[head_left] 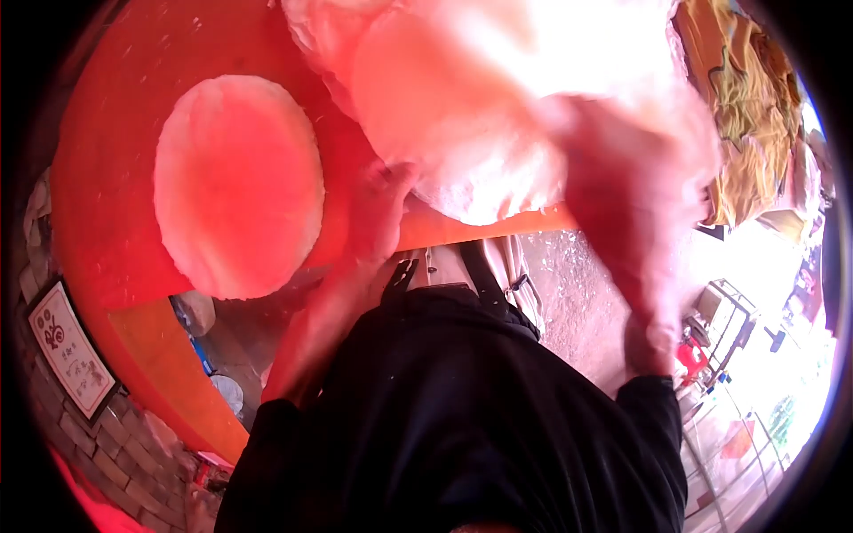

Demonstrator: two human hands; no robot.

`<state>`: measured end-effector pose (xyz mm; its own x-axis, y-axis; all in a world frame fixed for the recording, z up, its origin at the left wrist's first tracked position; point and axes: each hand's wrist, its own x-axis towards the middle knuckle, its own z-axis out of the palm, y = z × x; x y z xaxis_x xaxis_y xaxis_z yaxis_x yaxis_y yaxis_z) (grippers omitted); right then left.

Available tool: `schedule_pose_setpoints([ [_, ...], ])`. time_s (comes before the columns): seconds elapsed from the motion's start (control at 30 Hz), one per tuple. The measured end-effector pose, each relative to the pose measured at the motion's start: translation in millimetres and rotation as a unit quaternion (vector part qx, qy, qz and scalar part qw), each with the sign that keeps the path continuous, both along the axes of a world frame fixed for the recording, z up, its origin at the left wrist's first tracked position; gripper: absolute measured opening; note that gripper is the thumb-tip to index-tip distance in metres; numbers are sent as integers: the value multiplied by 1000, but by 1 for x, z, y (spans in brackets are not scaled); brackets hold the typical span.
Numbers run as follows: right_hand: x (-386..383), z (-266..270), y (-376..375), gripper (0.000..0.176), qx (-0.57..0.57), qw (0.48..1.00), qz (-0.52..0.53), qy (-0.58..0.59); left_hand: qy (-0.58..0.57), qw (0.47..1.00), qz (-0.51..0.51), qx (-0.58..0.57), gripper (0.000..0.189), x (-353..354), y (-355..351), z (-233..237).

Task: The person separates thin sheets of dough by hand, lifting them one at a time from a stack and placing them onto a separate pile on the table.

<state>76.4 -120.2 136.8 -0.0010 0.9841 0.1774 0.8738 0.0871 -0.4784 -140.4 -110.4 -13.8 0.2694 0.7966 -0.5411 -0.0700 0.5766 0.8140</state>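
Note:
My left hand (380,202) is at the near-left edge of a thick, soft white sheet that looks like cotton wadding (484,173). Its fingers look closed on that edge, though they are only partly visible. Over the right side of the wadding, my right hand (622,164) is smeared by motion, so its fingers cannot be made out. The wadding is rounded at its near edge, and strong light washes out its far part. To the left, a separate oval pad (238,186) of similar fluffy material lies flat, apart from both hands. Everything is tinted red.
An orange table (355,98) curves round my front and left. Folded yellow patterned cloth (742,115) is piled at the right. A framed sign (71,351) is by the brick wall at lower left. A metal frame (724,320) stands on the bright right side.

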Motion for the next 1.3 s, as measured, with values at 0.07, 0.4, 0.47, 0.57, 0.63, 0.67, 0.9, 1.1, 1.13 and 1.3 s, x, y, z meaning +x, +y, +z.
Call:
schedule_pose_setpoints([
  [0.07, -21, -78, -5, 6, -40, 997, 59, -6, -48, 999, 9, 13, 12, 0, -8, -2],
  [0.4, -60, -119, -23, 32, -71, 990, 99, 71, -123, 990, 51, -35, 21, -5, -18, -14],
  [0.47, -52, -108, -35, 41, -83, 986, 119, 83, -147, 986, 54, -58, 27, -11, -19, -18],
  [0.57, -45, -104, -39, 47, -97, 986, 123, 60, -226, 963, 95, -116, 39, -13, -14, -18],
  [0.63, -48, -103, -33, 47, -108, 985, 91, 95, -187, 973, 112, -78, 41, -9, -6, -13],
  [0.67, -49, -103, -31, 47, -117, 984, 74, 113, -166, 977, 120, -61, 42, -9, -5, -12],
  [0.9, -67, -102, -16, 50, -75, 986, 54, 137, -202, 962, 172, -69, 40, 2, -5, 0],
  [1.1, -63, -117, -9, 32, -121, 958, 0, 261, -199, 974, 92, -55, 33, -18, 0, -16],
  [1.13, -63, -115, -8, 28, -113, 956, -2, 269, -205, 973, 92, -53, 32, -18, 0, -16],
  [1.3, -59, -120, -6, 16, -106, 971, -8, 215, -186, 976, 104, -46, 27, -21, 2, -26],
])
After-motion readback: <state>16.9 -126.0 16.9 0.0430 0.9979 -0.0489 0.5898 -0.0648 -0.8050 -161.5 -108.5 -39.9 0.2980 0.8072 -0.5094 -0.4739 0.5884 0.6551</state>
